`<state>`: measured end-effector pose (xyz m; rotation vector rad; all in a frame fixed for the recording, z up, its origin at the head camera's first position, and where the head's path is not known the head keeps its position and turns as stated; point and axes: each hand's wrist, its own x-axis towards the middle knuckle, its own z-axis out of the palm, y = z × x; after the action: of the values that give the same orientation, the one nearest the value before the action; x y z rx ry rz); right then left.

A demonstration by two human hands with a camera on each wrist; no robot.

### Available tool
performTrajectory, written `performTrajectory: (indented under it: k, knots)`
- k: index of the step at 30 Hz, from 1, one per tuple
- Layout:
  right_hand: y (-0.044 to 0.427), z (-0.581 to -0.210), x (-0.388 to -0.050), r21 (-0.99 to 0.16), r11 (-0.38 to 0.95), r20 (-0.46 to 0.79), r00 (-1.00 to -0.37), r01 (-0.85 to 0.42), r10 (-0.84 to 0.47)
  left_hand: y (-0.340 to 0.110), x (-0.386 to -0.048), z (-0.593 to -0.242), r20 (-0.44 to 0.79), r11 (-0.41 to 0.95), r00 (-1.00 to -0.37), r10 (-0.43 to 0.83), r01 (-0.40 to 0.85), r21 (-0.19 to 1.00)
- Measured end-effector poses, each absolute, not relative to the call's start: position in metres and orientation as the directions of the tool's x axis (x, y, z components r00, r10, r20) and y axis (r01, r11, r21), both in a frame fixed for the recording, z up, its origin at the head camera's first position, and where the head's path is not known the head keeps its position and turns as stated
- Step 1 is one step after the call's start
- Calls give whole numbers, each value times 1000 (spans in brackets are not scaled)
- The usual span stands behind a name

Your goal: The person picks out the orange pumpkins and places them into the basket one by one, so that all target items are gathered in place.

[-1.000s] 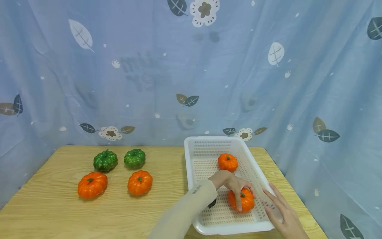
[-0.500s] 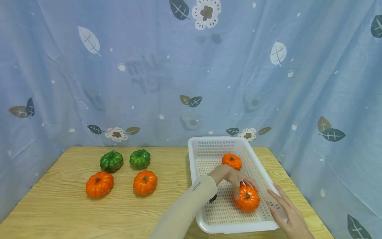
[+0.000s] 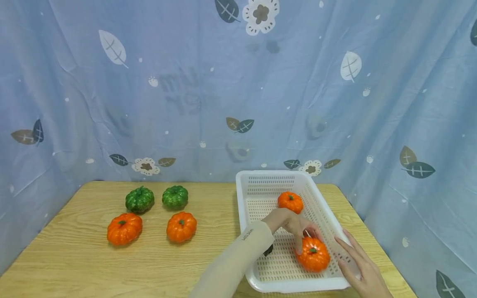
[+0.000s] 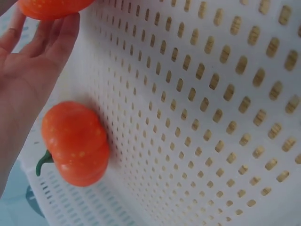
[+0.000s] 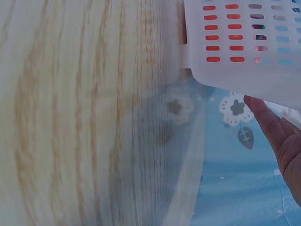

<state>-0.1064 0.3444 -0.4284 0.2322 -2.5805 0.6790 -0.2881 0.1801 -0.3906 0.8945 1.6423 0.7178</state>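
In the head view my left hand [image 3: 298, 229] reaches into a white plastic basket [image 3: 244, 207]. Its thumb and fingers curl round the back and left of an orange toy pumpkin [image 3: 314, 255] in the basket's near part. The left wrist view shows the fingers [image 4: 68, 35] touching this pumpkin [image 4: 54, 7]. Behind it, a second orange pumpkin [image 3: 290, 202] lies in the basket; its green stem shows in the left wrist view. At the basket's near right corner, my right hand [image 3: 363, 271] rests against the rim with fingers extended; the right wrist view shows fingertips at the basket's edge.
On the left of the wooden table [image 3: 149, 269] stand two orange pumpkins, one farther left [image 3: 124, 229] and one nearer the basket [image 3: 181, 227]. Behind them sit two green pumpkins, a left one [image 3: 139, 200] and a right one [image 3: 175, 197]. A blue patterned curtain [image 3: 193, 82] hangs behind.
The pumpkin under my left hand has shifted slightly right and toward me within the basket, and more of it shows. My right hand stays at the rim. The head view has turned a little left.
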Motion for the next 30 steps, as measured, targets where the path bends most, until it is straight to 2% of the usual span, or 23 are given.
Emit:
performTrajectory:
  k: [4,13,16,20,22,25,30]
  knots:
    - [345,-426,-107,-420,857,489,-870,-299,-64,180,-286,-387,-549,565,-135,825,157,810]
    - [341,-426,-110,-422,855,491,-869,-302,-65,171,-287,-381,-548,568,-152,822,168,806]
    - [341,-428,-111,-414,860,495,-867,-298,-62,164,-289,-378,-528,555,-176,831,180,812]
    - [341,-429,-113,-419,861,480,-875,-289,-60,150,-292,-371,-447,488,-206,871,253,835]
    - [340,-429,-113,-421,862,469,-881,-282,-60,143,-293,-365,-393,435,-191,899,295,851]
    - [341,-430,-112,-418,862,472,-879,-285,-61,132,-292,-355,-332,364,-153,931,295,884]
    - [344,-430,-108,-404,875,485,-873,-265,-41,112,-284,-331,-236,267,-136,962,300,916]
